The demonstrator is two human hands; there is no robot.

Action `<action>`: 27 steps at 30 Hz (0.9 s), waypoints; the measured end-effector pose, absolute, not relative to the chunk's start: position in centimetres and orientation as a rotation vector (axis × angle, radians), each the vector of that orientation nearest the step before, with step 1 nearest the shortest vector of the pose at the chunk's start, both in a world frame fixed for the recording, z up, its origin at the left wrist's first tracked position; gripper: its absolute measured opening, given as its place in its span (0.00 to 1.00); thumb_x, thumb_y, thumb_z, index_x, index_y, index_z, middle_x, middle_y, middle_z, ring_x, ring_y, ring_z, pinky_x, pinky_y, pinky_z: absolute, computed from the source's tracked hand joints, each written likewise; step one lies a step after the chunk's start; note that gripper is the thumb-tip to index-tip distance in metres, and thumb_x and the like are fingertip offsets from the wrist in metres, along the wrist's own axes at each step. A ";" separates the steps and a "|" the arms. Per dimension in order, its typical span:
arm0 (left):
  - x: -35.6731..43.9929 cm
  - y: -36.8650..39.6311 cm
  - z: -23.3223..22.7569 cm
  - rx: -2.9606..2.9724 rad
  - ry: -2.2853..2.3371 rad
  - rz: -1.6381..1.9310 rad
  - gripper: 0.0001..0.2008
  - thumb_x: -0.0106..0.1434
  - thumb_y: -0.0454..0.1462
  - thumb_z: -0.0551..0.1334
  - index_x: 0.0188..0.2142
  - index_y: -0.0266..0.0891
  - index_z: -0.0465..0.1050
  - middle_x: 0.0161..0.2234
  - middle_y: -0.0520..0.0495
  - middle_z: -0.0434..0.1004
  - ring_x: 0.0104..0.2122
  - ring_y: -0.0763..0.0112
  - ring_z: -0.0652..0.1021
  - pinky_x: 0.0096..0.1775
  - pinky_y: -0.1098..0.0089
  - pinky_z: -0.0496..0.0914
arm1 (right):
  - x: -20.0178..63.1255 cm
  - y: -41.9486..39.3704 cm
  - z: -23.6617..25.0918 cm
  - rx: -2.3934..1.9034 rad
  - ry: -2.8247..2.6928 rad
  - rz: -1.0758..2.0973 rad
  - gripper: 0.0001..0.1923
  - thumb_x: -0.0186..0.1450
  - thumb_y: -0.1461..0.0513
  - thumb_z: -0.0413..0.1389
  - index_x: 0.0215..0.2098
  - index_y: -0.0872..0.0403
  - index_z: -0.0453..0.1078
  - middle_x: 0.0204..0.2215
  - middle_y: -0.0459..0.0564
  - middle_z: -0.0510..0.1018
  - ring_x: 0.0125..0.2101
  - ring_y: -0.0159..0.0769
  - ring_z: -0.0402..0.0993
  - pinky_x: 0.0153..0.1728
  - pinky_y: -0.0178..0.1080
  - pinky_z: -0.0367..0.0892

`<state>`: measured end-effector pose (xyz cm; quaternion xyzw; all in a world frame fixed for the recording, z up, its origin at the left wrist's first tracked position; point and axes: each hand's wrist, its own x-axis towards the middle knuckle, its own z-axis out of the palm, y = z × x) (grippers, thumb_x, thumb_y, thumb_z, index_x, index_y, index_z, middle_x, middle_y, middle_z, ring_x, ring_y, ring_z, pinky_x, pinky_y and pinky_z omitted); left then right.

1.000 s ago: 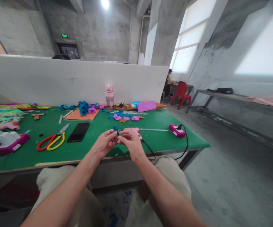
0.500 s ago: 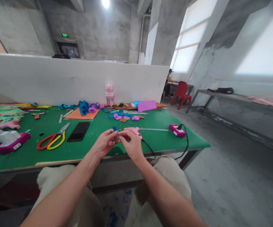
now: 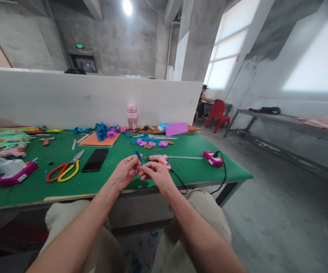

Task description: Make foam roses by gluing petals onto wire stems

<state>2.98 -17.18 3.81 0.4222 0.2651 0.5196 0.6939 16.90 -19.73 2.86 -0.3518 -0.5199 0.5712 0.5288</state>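
In front of me, over the near part of the table, my left hand (image 3: 127,171) pinches a small, narrow piece of dark blue paper (image 3: 138,155) that sticks up from the fingertips. My right hand (image 3: 157,175) has thumb and forefinger closed at the lower end of this piece. What lies between the fingers is mostly hidden. A pink hot glue gun (image 3: 160,159) lies just behind my right hand, a clear glue stick (image 3: 185,157) reaching out to its right.
The green table (image 3: 118,151) holds red-and-yellow scissors (image 3: 64,170), a black phone (image 3: 95,160), blue paper flowers (image 3: 101,131), orange sheets (image 3: 92,140), paper scraps (image 3: 148,142), a pink bottle (image 3: 132,116) and a purple power adapter (image 3: 213,158). A white partition (image 3: 67,98) stands behind.
The blue piece now stands taller above my left fingertips. My right hand has shifted slightly down, its fingers curling more. The whole view has tilted a little.
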 end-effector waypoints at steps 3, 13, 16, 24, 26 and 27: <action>3.1 -17.3 4.0 0.968 0.599 1.156 0.15 0.51 0.39 0.66 0.38 0.33 0.72 0.22 0.53 0.69 0.21 0.79 0.69 0.25 0.76 0.66 | 16.5 -19.6 2.5 -0.828 -1.236 1.275 0.13 0.52 0.54 0.59 0.26 0.57 0.71 0.21 0.46 0.76 0.18 0.27 0.71 0.24 0.32 0.68; 3.2 -17.7 4.3 1.074 0.738 1.196 0.09 0.45 0.38 0.69 0.23 0.32 0.74 0.20 0.51 0.69 0.20 0.80 0.68 0.23 0.77 0.63 | 16.5 -19.6 2.1 -0.716 -1.215 1.428 0.14 0.52 0.54 0.60 0.27 0.57 0.70 0.20 0.45 0.76 0.20 0.28 0.72 0.25 0.33 0.70; 3.0 -17.8 4.4 1.111 0.735 1.161 0.10 0.45 0.38 0.69 0.25 0.33 0.75 0.19 0.51 0.69 0.21 0.79 0.68 0.24 0.76 0.63 | 16.6 -19.8 2.2 -0.678 -1.213 1.479 0.14 0.52 0.54 0.61 0.29 0.57 0.70 0.22 0.46 0.77 0.21 0.28 0.72 0.27 0.33 0.70; 2.7 -18.4 5.1 1.628 0.856 1.321 0.06 0.48 0.38 0.66 0.21 0.36 0.74 0.29 0.48 0.71 0.31 0.72 0.71 0.33 0.72 0.65 | 16.9 -19.7 1.9 -0.662 -1.247 1.490 0.14 0.53 0.54 0.60 0.31 0.56 0.72 0.23 0.46 0.77 0.23 0.30 0.74 0.32 0.36 0.71; 2.7 -18.4 5.1 1.700 0.855 1.343 0.06 0.49 0.38 0.66 0.22 0.36 0.75 0.30 0.47 0.70 0.32 0.71 0.71 0.35 0.71 0.65 | 17.0 -19.5 1.7 -0.658 -1.257 1.472 0.14 0.53 0.54 0.60 0.32 0.56 0.72 0.24 0.47 0.78 0.25 0.32 0.75 0.33 0.38 0.71; 2.7 -18.4 5.0 1.716 0.848 1.353 0.06 0.49 0.38 0.66 0.22 0.37 0.75 0.30 0.47 0.70 0.32 0.71 0.71 0.35 0.71 0.66 | 17.0 -19.4 1.6 -0.653 -1.261 1.461 0.13 0.53 0.54 0.60 0.31 0.56 0.73 0.24 0.47 0.78 0.25 0.32 0.75 0.34 0.38 0.71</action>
